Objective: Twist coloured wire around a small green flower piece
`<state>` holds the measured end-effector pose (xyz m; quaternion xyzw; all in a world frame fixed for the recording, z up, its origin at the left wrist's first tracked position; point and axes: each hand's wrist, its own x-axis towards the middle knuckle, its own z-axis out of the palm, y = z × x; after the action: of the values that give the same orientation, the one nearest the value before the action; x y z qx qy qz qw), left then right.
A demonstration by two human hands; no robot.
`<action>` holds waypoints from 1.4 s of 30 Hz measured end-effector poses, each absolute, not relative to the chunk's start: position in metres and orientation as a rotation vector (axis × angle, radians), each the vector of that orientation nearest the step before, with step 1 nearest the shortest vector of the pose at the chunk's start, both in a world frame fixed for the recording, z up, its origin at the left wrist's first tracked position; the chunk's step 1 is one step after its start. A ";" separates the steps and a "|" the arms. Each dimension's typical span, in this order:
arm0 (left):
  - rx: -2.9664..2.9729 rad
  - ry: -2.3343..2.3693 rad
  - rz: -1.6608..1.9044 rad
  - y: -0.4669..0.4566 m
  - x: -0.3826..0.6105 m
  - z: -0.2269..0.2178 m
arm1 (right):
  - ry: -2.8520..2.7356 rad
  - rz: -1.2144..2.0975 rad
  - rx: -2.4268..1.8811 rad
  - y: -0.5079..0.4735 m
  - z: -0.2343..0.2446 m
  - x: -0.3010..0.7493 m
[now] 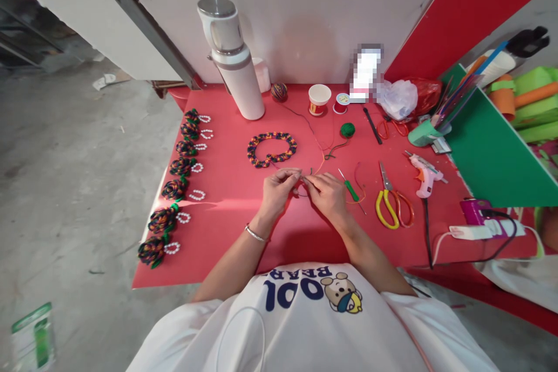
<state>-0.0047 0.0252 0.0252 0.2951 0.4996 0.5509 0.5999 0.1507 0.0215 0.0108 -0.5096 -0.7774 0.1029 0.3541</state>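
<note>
Left hand [276, 190] and right hand [328, 193] sat just below braided loop [272, 150], fingertips pinched shut on thin cord [323, 160]; close grip, likely for fine control. Scissors [392, 203] lay right of loop, within reach. Finished flowers [174, 189] lined up left of loop, out of way.

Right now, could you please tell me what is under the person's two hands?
The red table shows beneath the left hand and right hand. Their fingertips pinch a thin cord that trails away up the table. Whatever lies under the palms is covered.
</note>
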 end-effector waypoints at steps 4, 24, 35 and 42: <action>0.713 1.174 1.285 0.025 -0.005 0.022 | -1.954 0.372 -1.303 0.021 0.010 0.150; 0.975 1.334 1.226 0.022 0.000 0.018 | -2.098 0.281 -1.361 0.021 -0.001 0.152; 0.793 1.239 1.190 0.020 0.004 0.012 | -2.065 0.379 -1.497 0.019 0.000 0.150; 0.994 1.275 1.306 0.021 0.003 0.006 | -2.011 0.388 -1.466 0.020 -0.003 0.150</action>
<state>0.0029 0.0209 0.0061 0.4124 0.5287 0.5416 0.5071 0.1497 0.0203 -0.0033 -0.5541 -0.7600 0.1466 0.3064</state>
